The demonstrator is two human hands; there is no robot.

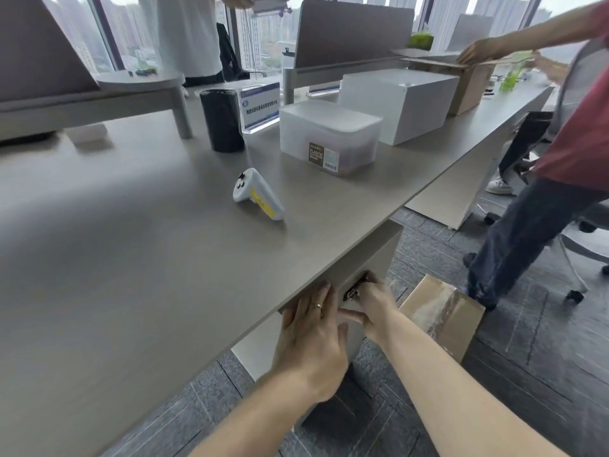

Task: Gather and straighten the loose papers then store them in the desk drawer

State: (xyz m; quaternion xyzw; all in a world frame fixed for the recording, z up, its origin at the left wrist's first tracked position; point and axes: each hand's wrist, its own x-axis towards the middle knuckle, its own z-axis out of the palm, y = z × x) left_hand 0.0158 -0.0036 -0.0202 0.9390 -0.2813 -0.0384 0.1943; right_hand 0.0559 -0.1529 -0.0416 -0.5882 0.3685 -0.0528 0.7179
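Observation:
A grey drawer cabinet [375, 258] stands under the front edge of the desk [131, 258]. My left hand [313, 331] lies flat against the drawer front just below the desk edge, fingers spread, a ring on one finger. My right hand [372, 305] is beside it at the lock [352, 294] on the drawer front, fingers curled around a small metal key there. The drawer looks closed. No loose papers show anywhere in view.
On the desk lie a white handheld controller [258, 194], a black cylinder [221, 120], a frosted plastic box [328, 136], a white box [400, 103] and an acrylic sign [260, 107]. A taped cardboard box [441, 311] sits on the floor by the cabinet. A person in a red shirt [573, 133] stands at right.

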